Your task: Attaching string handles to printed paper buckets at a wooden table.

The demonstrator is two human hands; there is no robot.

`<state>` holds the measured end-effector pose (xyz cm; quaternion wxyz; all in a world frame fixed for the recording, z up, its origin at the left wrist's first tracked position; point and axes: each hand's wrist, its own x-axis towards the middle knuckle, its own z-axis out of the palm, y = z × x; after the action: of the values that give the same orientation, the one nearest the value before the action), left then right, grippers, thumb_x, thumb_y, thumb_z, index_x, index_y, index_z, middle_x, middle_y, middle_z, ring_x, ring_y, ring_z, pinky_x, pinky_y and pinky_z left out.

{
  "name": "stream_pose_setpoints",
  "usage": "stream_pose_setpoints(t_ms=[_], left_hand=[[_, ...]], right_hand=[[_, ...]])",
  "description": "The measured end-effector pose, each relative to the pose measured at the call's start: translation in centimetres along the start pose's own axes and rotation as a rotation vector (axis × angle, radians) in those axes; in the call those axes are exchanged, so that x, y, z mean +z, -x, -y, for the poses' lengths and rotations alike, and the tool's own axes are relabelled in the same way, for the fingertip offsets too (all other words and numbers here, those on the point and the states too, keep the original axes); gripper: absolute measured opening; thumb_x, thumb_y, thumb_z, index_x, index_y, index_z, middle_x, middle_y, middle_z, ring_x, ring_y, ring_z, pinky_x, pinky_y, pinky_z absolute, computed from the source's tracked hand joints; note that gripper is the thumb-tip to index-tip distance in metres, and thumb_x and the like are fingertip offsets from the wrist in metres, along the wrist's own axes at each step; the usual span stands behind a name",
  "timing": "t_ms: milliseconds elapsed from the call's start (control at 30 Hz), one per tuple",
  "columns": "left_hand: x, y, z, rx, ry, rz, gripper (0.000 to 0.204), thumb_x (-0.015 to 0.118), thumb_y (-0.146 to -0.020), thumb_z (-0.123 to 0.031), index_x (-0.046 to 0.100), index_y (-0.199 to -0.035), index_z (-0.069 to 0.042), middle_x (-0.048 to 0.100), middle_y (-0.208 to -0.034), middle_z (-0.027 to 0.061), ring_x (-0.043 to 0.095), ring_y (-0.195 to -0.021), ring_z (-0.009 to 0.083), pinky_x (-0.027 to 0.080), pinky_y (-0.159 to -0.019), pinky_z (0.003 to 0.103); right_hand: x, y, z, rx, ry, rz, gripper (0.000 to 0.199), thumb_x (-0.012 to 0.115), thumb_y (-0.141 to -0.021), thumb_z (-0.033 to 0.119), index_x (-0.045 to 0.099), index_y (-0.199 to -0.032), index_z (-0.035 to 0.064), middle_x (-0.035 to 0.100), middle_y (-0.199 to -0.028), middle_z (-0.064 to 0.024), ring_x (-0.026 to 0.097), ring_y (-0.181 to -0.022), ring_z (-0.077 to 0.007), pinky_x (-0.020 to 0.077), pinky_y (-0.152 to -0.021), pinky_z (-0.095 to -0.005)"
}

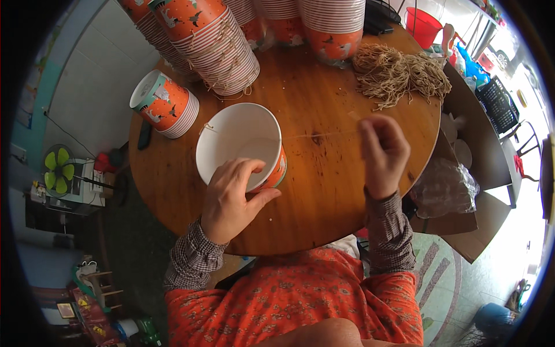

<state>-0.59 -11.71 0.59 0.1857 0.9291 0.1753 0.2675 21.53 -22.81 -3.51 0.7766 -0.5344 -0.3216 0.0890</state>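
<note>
A white-lined paper bucket (pixel 237 124) with an orange printed outside stands tilted on the table in front of me. My left hand (pixel 231 199) grips its near rim, fingers over the inside and thumb against the outer wall. A short knot of twine (pixel 208 126) shows at the bucket's left rim. From the right side of the bucket a thin string (pixel 324 135) runs taut to my right hand (pixel 384 153). That hand is raised over the table's right part, its fingers pinched on the string's end.
Tall stacks of the same buckets (pixel 222 55) stand at the back left, with a shorter stack (pixel 167 107) nearer. A heap of loose twine (pixel 402 75) lies at the back right of the round wooden table (pixel 324 214). An open cardboard box (pixel 462 222) stands beside the table.
</note>
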Motion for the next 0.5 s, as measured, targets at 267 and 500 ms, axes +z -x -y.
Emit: stream_pose_setpoints(t_ms=[267, 500], left_hand=[[-0.1, 1.7, 1.7, -0.222, 0.147, -0.181, 0.011, 0.07, -0.083, -0.002, 0.063, -0.091, 0.0, 0.066, -0.079, 0.0092, 0.063, -0.07, 0.0186, 0.049, -0.063, 0.029], [-0.6, 1.2, 0.4, -0.26, 0.243, -0.182, 0.012, 0.07, -0.084, -0.004, 0.062, -0.091, 0.002, 0.067, -0.081, 0.0086, 0.064, -0.071, 0.0113, 0.051, -0.063, 0.025]], right_hand=[[2.9, 3.9, -2.0, 0.199, -0.098, 0.204, 0.004, 0.062, -0.089, 0.001, 0.059, -0.091, 0.0003, 0.057, -0.087, -0.0011, 0.054, -0.077, -0.0063, 0.0464, -0.066, -0.0206], [7.5, 7.1, -0.8, 0.167, -0.312, 0.292, 0.006, 0.064, -0.087, 0.001, 0.06, -0.091, 0.0005, 0.053, -0.108, -0.0076, 0.059, -0.083, -0.0093, 0.052, -0.071, -0.0231]])
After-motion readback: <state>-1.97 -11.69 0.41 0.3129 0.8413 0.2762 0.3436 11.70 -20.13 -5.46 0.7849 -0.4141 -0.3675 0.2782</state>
